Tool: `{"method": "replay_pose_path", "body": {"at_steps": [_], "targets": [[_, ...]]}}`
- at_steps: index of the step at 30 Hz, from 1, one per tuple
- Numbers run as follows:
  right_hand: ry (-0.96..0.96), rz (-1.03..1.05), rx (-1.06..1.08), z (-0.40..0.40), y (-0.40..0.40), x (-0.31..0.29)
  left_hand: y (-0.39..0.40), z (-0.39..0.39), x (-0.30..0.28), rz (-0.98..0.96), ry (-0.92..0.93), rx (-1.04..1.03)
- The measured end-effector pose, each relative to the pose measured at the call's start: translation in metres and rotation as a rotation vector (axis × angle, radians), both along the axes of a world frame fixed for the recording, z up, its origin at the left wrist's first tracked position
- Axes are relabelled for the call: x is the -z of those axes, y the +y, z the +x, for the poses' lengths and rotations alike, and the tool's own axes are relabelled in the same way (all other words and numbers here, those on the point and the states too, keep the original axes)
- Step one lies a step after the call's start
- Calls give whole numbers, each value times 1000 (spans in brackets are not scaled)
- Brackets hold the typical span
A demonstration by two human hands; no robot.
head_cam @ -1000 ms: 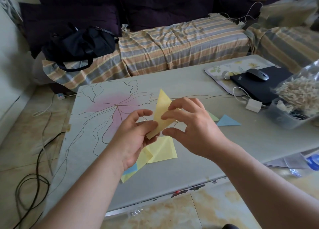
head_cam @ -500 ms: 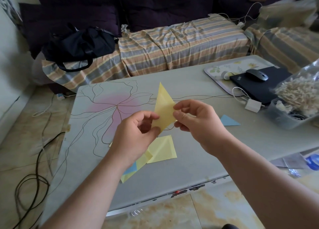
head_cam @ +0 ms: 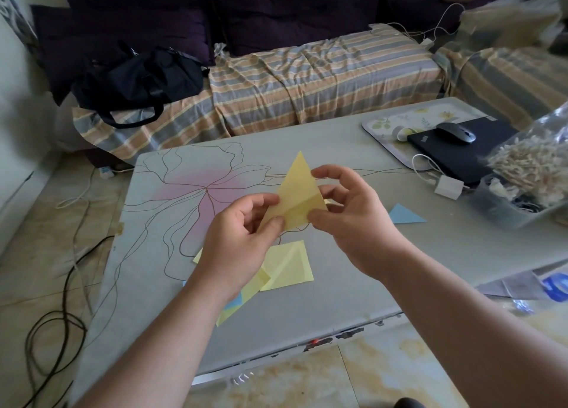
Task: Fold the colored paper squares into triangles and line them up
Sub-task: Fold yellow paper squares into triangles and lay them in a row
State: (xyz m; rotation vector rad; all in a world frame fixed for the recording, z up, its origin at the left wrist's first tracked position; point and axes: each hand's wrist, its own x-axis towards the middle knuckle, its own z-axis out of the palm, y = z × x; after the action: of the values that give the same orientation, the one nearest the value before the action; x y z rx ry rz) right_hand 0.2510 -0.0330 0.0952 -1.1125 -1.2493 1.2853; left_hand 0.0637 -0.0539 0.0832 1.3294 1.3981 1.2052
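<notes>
Two bare forearms reach in from the near edge of a grey desk (head_cam: 338,300) printed with thin dark branching lines and a soft pink patch. Beneath the left wrist, toward the near edge, lies a loose pile of flat paper squares (head_cam: 285,266), mostly pale yellow with a sliver of blue showing.

Above the middle of the desk, both hands hold up a yellow paper triangle (head_cam: 296,189), thin and matte, its sharp point upward and a crease running across its lower part. The left hand (head_cam: 236,238) has its grip clamped on the lower left edge, thumb against fingers. The right hand (head_cam: 353,217) pinches the lower right corner, its other fingers curled loosely.

Right of the hands, a blue paper triangle (head_cam: 404,214) lies flat on the desk. At the right edge, a clear plastic tub (head_cam: 504,211) holds a crinkled bag of small pale wooden pieces. Behind it, at the far right corner, a grey mouse (head_cam: 455,132) rests on a closed black laptop (head_cam: 455,155).
</notes>
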Motion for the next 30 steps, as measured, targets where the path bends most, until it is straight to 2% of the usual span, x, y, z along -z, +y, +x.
{"method": "replay_pose_path", "body": {"at_steps": [7, 11, 16, 19, 22, 24, 30], "targets": [[9, -42, 30, -3, -1, 2, -1, -3, 0, 29, 77, -101], [-53, -81, 13, 0, 1, 2, -1, -4, -5, -9, 29, -99], [-118, -127, -3, 2, 1, 0, -1, -8, -7, 6, 68, -139], [-84, -124, -99, 4, 0, -3, -1, -9, -8, 16, 19, -142], [-191, -62, -171, 5, -5, -5, 0, -11, -9, 18, -39, -135], [-229, -38, -122, 3, -5, -5, 3, -11, -8, -8, -120, -127], [-142, -17, -32, 6, -2, -6, 1, -9, -12, -14, -257, -31]]}}
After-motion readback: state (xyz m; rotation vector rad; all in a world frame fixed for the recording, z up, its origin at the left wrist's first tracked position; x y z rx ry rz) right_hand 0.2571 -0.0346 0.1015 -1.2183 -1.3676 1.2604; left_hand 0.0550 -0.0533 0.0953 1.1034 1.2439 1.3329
